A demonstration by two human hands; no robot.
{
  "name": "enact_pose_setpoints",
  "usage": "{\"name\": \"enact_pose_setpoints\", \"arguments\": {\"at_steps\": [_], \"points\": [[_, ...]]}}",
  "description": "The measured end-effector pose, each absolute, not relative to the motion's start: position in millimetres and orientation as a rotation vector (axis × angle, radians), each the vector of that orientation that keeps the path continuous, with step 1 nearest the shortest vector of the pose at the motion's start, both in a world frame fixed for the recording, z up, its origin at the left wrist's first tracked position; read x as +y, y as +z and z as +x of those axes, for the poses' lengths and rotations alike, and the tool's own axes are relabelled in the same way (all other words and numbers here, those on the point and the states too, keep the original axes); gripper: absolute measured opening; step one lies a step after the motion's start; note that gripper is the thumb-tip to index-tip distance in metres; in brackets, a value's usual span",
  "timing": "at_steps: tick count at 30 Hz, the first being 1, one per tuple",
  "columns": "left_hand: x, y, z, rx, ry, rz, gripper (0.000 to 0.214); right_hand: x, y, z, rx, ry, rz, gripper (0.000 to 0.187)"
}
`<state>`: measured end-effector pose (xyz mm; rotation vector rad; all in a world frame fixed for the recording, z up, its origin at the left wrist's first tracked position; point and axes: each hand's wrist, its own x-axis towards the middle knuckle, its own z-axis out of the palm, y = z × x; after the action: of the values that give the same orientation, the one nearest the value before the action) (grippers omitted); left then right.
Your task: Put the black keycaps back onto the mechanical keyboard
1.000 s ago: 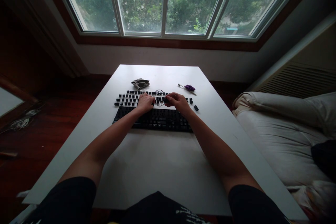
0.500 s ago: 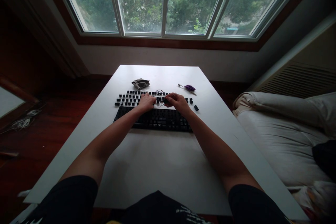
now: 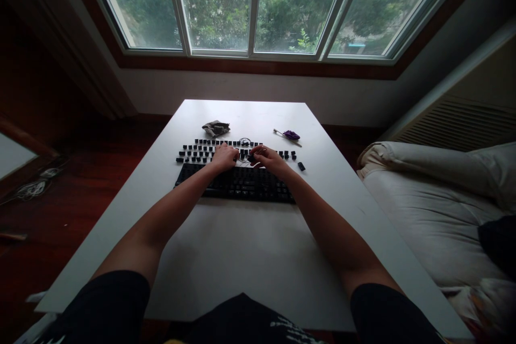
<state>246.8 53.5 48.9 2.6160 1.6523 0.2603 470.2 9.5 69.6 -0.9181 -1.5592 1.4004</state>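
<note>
right hand (image 3: 269, 158) out over the far edge of the keyboard (image 3: 237, 183), fingers bunched tight, tips pinched on a small dark keycap (image 3: 252, 157). left hand (image 3: 223, 157) right beside it, loosely curled, knuckles up, fingertips down at that same far edge. whether it has hold of anything, can't tell from here. the two hands nearly meet.

and the spread: big window (image 3: 258, 5) full of green trees up ahead. white table (image 3: 250, 247) carries everything, with pale bedding (image 3: 435, 209) off to the right. the black keyboard lies across the middle of the table, both forearms reaching over it. rows of loose keycaps (image 3: 195, 151) sit on the table just beyond it, running out either side of the hands. grey cloth (image 3: 215, 128) crumpled past the rows on the left, purple-handled tool (image 3: 289, 135) past them on the right. tiny wire loop (image 3: 244, 142) between those two, hard to read. one stray cap (image 3: 301, 166) alone near the keyboard's far right corner.
</note>
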Motion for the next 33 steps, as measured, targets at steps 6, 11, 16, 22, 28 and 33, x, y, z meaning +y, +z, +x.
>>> {"name": "enact_pose_setpoints", "arguments": {"at_steps": [6, 11, 16, 22, 28, 33], "points": [[54, 50, 243, 1.685, 0.248, 2.606, 0.020, 5, 74, 470, -1.590, 1.425, -0.929, 0.008], [54, 50, 243, 1.676, 0.236, 2.608, 0.017, 5, 76, 469, -1.599, 1.420, -0.931, 0.009], [57, 45, 244, 1.686, 0.265, 2.600, 0.020, 8, 71, 469, -1.622, 1.415, -0.915, 0.012], [60, 43, 239, 1.656, 0.321, 2.567, 0.023, 7, 73, 469, -1.610, 1.420, -0.925, 0.012], [57, 48, 237, 1.664, 0.320, 2.562, 0.021, 9, 70, 468, -1.585, 1.347, -0.931, 0.021], [45, 55, 231, 1.687, 0.537, 2.568, 0.020, 10, 68, 468, -1.611, 1.279, -0.912, 0.025]]}}
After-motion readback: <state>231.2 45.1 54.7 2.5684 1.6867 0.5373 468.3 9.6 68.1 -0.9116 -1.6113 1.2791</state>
